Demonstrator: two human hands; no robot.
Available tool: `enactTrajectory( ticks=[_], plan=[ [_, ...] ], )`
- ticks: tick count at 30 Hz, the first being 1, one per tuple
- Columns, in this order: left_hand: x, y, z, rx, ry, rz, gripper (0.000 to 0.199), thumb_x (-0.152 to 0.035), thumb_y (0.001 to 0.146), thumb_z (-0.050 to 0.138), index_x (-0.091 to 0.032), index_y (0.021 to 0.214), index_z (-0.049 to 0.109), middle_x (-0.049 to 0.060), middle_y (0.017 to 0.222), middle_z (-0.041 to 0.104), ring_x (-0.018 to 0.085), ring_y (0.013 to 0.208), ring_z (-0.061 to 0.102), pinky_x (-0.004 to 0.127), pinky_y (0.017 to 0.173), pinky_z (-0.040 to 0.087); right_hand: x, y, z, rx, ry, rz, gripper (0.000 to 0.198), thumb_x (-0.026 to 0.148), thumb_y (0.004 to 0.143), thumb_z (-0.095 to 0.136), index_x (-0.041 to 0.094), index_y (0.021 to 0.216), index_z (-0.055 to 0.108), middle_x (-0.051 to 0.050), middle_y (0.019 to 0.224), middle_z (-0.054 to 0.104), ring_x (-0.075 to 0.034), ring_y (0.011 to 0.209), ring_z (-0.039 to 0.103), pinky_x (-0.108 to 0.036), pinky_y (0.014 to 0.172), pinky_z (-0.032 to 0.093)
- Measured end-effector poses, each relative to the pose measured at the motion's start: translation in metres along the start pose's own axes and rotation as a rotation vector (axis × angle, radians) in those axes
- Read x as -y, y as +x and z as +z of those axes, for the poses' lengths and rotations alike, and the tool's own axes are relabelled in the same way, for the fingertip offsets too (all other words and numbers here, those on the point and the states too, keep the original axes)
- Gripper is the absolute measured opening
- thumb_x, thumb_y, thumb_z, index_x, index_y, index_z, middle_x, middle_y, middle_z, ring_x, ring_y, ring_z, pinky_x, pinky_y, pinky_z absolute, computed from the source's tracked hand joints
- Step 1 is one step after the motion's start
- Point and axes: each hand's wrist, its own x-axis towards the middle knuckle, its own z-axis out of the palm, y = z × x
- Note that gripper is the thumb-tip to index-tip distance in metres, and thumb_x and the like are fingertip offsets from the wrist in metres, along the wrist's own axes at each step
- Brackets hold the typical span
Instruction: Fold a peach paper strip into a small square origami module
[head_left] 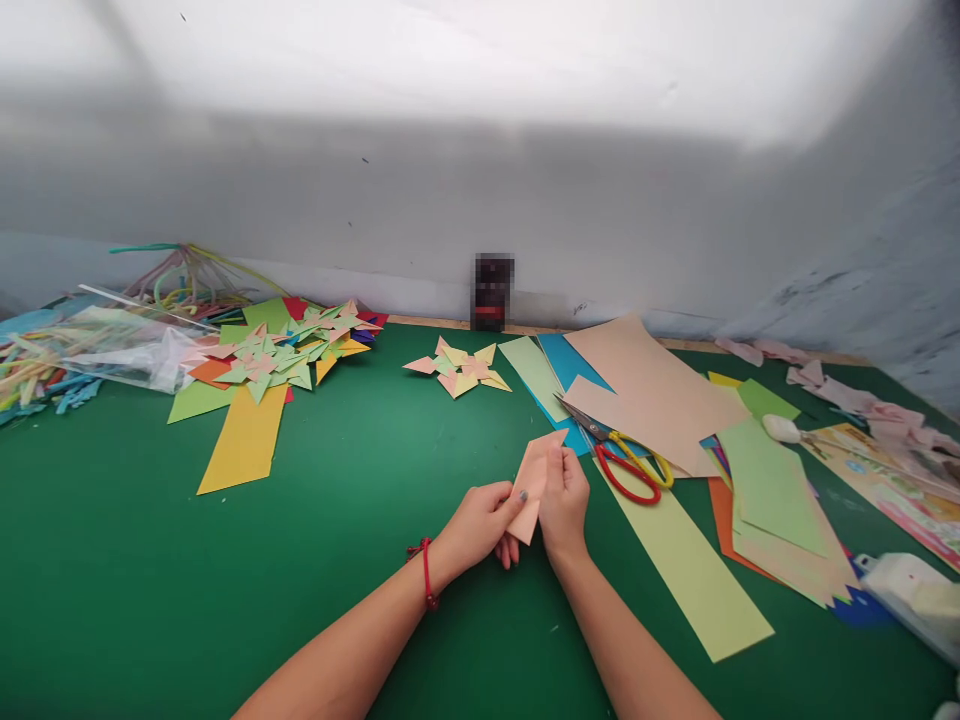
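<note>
Between my two hands is a folded piece of peach paper (534, 478), held a little above the green table. My left hand (480, 520), with a red cord bracelet at the wrist, pinches its lower left part, thumb on top. My right hand (565, 500) grips the right edge, its fingers curled behind the sheet. Just beyond lies a folded paper star (459, 366) in peach and yellow. Scissors (627, 462) with red and yellow handles rest right of my right hand, on paper sheets. Near them is a long pale green strip (686, 560).
At the left, folded paper stars (277, 350) lie on coloured sheets, beside a yellow strip (244, 440) and a plastic bag (139, 345). Peach sheets (652, 390) and a green paper stack (776, 490) lie right. A white wall (375, 200) rises behind the green table (360, 450).
</note>
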Motion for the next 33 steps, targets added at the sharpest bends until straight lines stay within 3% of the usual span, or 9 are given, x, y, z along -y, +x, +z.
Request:
enactTrajectory(
  ticks=[8,12,16,23,29,33],
  plan=[
    [-0.001,-0.002,0.000,-0.032,0.070,0.007,0.045,-0.057,0.079,0.040,-0.014,0.078,0.052,0.002,0.062,0.057,0.012,0.047,0.053,0.022,0.042,0.038,0.009,-0.013,0.000,0.152,-0.004,-0.040,0.035,0.045,0.087,0.037,0.020,0.063,0.037,0.006,0.054,0.033,-0.011,0.051,0.033,-0.022,0.048,0.028],
    [-0.001,0.000,0.001,-0.183,0.189,0.130,0.043,-0.052,0.083,0.038,-0.013,0.069,0.051,0.000,0.063,0.052,0.010,0.055,0.044,0.021,0.049,0.034,0.009,-0.017,0.003,0.183,0.000,-0.057,0.035,0.044,0.088,0.036,0.020,0.063,0.038,0.006,0.055,0.035,-0.011,0.051,0.034,-0.022,0.049,0.029],
    [-0.004,-0.001,0.001,-0.387,0.269,0.233,0.036,-0.046,0.084,0.041,-0.016,0.063,0.041,-0.005,0.056,0.038,0.008,0.052,0.031,0.020,0.047,0.025,0.007,-0.019,0.003,0.225,-0.017,-0.066,0.032,0.041,0.088,0.037,0.020,0.064,0.040,0.006,0.055,0.039,-0.010,0.051,0.036,-0.021,0.049,0.030],
    [-0.005,-0.003,0.000,-0.485,0.314,0.263,0.035,-0.039,0.086,0.038,-0.018,0.059,0.031,-0.006,0.052,0.032,0.008,0.049,0.027,0.021,0.047,0.022,0.007,-0.022,0.004,0.262,0.027,-0.033,0.031,0.040,0.087,0.040,0.020,0.064,0.040,0.005,0.055,0.038,-0.010,0.050,0.036,-0.021,0.046,0.029],
    [-0.009,-0.003,-0.005,-0.540,0.284,0.266,0.033,-0.038,0.087,0.038,-0.018,0.061,0.033,-0.006,0.053,0.034,0.007,0.049,0.030,0.020,0.047,0.024,0.014,-0.017,0.002,0.460,0.297,0.110,0.028,0.044,0.086,0.042,0.021,0.069,0.041,0.007,0.052,0.034,-0.008,0.042,0.033,-0.020,0.039,0.029],
    [-0.013,-0.004,-0.012,-0.612,0.225,0.272,0.034,-0.040,0.087,0.038,-0.018,0.061,0.035,-0.006,0.054,0.035,0.008,0.050,0.031,0.020,0.046,0.025,0.016,-0.014,-0.003,0.647,0.290,0.071,0.024,0.041,0.085,0.045,0.020,0.073,0.047,0.007,0.049,0.042,-0.009,0.041,0.040,-0.021,0.041,0.033]
  ],
)
